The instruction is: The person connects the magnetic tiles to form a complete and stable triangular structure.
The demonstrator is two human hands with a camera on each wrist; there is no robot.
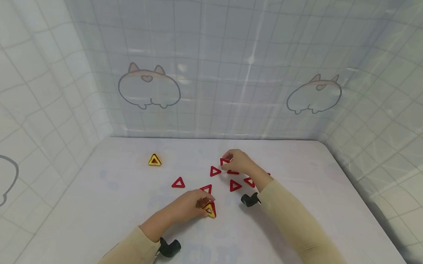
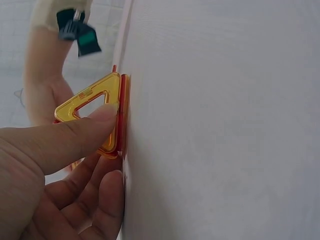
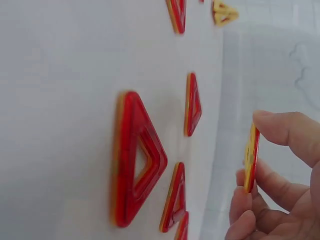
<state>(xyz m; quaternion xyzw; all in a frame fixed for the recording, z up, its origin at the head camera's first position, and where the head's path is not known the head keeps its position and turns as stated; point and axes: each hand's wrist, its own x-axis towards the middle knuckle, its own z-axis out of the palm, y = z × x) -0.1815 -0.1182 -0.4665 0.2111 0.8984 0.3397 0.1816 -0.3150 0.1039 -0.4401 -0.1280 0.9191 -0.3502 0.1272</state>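
Near the front middle of the table, my left hand (image 1: 188, 205) pinches a hollow triangular tile (image 2: 115, 87), yellow on the side facing the wrist camera. Red shows behind its edge, and the thumb lies across its face. Farther back and to the right, my right hand (image 1: 240, 161) holds another triangular tile (image 3: 253, 162) between thumb and fingers. It is seen edge-on, red on one side and yellow on the other, raised off the table. Several red triangular tiles lie flat around the right hand, a large-looking one (image 3: 126, 165) closest to its camera.
At the back left sits a yellow triangle (image 1: 155, 163) with a dark red inner outline. A lone red triangle (image 1: 178, 186) lies left of the group. Cloth with a grid pattern (image 1: 221, 69) hangs behind and beside the white table (image 1: 116, 206). Dark wrist cameras (image 1: 170, 248) stick out at the cuffs.
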